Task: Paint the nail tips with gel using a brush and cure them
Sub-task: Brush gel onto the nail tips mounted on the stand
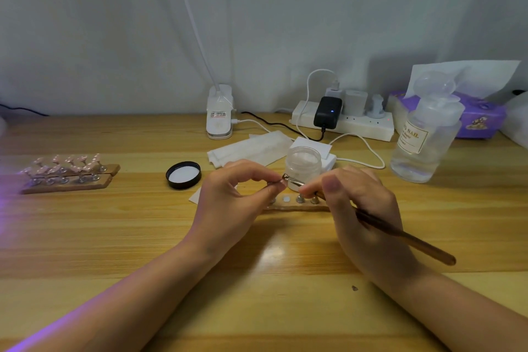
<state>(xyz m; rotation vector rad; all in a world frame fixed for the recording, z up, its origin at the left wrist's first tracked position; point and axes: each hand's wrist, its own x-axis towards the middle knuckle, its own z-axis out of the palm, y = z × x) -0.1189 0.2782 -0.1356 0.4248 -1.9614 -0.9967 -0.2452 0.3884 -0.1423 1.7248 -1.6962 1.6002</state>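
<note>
My left hand [234, 194] pinches a small nail-tip stand [278, 183] between thumb and fingers, lifted just above a wooden holder strip [297, 206]. My right hand [361, 208] grips a brown-handled brush [405, 237], its metal ferrule end [290, 178] touching the held piece. An open clear gel jar [303, 167] stands right behind the hands. Its black lid [183, 175] lies upturned to the left. On the strip stand a few metal pegs [300, 198] and a white pad [286, 199].
Two wooden strips with several pink nail tips [67, 173] lie at far left, in purple light. White wipes [251, 148], a clip lamp base [219, 114], a power strip with chargers and cables [343, 120], a clear liquid bottle [425, 140] and a purple tissue box [480, 114] line the back.
</note>
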